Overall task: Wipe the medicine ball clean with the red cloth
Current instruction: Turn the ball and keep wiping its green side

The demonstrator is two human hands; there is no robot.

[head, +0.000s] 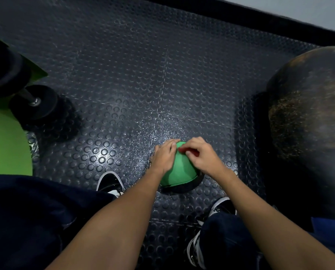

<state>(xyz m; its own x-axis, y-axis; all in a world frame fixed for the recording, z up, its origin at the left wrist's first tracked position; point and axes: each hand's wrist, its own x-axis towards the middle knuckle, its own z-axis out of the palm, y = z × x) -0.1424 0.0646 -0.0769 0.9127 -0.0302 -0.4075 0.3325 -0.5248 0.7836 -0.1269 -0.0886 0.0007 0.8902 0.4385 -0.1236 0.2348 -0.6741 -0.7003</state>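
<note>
A green and black medicine ball [179, 172] sits on the studded rubber floor between my feet. My left hand [163, 156] lies flat against the ball's left side, fingers straight and reaching over its top. My right hand [202, 154] is on the ball's upper right with its fingers curled round the red cloth [182, 150]. Only small red patches of the cloth show under the fingers; the remainder is hidden by the hand.
A black dumbbell [34, 103] lies at the left beside a green surface [5, 141]. A large dark exercise ball [310, 117] fills the right side. A black wall edge [260, 22] runs along the back. My shoes [110, 184] flank the medicine ball.
</note>
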